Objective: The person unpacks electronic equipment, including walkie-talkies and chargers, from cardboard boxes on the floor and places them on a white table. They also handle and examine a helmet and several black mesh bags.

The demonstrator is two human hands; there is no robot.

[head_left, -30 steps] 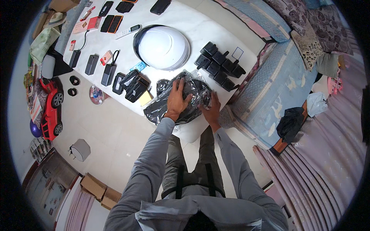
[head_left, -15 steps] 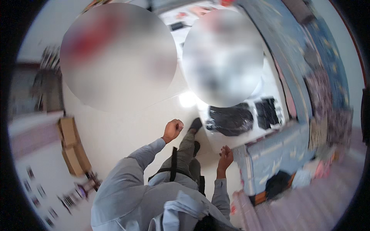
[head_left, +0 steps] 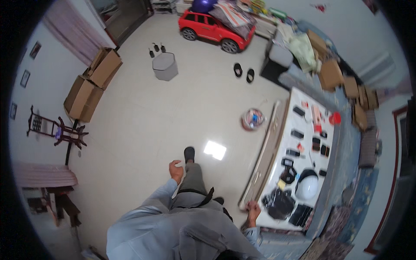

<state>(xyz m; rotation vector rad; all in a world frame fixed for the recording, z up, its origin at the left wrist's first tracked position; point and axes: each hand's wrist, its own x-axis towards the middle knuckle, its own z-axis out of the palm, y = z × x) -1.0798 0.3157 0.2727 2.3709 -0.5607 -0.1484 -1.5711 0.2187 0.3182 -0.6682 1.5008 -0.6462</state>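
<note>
My left hand (head_left: pixel 176 171) hangs over the pale floor beside my left leg, its fingers loosely curled and apart, with nothing visible in it. My right hand (head_left: pixel 253 211) is beside the near left corner of the low white table (head_left: pixel 268 220); its fingers are partly extended and seem to hold nothing. Whether it touches the table edge I cannot tell. Nearest to it on the table lies a black bundle in clear plastic (head_left: pixel 279 203). Beyond it are a flat black packet (head_left: pixel 300 215), a white and black rounded object (head_left: pixel 307 186) and several small dark items.
A bin full of rubbish (head_left: pixel 252 120) stands left of the table. Farther off are a grey hexagonal stool (head_left: pixel 165 67), black slippers (head_left: pixel 244 73) and a red toy car (head_left: pixel 214 30). Cardboard boxes (head_left: pixel 92 86) line the left wall. A blue-covered sofa (head_left: pixel 342 143) borders the table.
My view has swung, bringing the stool, toy car and bin into sight. The table now lies farther right. My left hand has loosened its curl; my right hand is now close to the table.
</note>
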